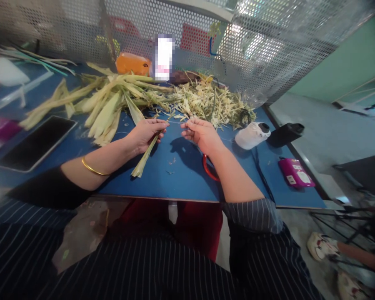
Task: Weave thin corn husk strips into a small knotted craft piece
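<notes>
My left hand (146, 134) is closed on a long green leaf strip (145, 157) that trails down toward the table's near edge. My right hand (201, 134) is pinched shut a short way to the right. A thin pale thread (175, 122) runs between the two hands' fingertips. Both hands hover over the blue table (181, 175). A heap of long green and yellow leaves (106, 102) lies behind my left hand. Shredded leaf scraps (212, 102) are piled behind my right hand.
A white thread spool (251, 134) and a black cylinder (286, 133) lie right of my right hand. A pink device (295, 173), a red-handled tool (208, 171) under my right wrist, a dark tablet (39, 141) and an orange object (133, 63) are here too. Perforated metal screens (268, 46) stand behind. Another person's shoes (323, 246) show at lower right.
</notes>
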A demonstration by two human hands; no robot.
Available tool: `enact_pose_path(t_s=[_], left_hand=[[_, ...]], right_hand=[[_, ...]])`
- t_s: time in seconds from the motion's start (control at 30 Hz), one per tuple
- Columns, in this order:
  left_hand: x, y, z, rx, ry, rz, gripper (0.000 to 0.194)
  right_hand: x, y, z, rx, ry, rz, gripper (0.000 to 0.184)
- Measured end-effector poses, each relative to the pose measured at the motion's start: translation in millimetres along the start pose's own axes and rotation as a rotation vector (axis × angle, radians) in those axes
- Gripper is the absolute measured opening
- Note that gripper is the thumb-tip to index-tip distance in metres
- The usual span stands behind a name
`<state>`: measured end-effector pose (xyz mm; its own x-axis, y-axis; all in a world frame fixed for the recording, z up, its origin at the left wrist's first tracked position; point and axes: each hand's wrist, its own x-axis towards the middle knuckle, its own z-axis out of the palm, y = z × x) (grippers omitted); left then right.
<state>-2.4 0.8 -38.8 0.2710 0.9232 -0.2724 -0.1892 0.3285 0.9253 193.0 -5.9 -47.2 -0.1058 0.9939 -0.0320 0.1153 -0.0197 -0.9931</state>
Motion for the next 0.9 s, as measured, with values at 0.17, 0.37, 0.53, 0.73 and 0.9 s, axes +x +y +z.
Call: enact_pose_path(t_s=[0.17,0.37,0.53,0.73,0.9], left_hand=[[6,4,-11.1,0.048,0.082,0.119,0.014],[5,10,-16.6,0.056,0.082,0.151,0.015],[2,17,-19.2,-0.118,-0.116,-0.019,0.005],[-1,19,-23.8,-0.184,-0.294,-0.097,0.019],[-7,18,-15.8,0.0,-0.18,0.009,0.009]], right_hand=[[-12,-15,-20,-1.034,0.27,-0.181,0.008],[-69,-32,-29,-1.558,0.059,0.129,0.025],[-106,-16,-21,-1.568,0.137,0.188,0.034],[-107,-8,-30,-1.542,0.202,0.199,0.047],[-104,5,-46,-1.237,0.267,0.194,0.054]])
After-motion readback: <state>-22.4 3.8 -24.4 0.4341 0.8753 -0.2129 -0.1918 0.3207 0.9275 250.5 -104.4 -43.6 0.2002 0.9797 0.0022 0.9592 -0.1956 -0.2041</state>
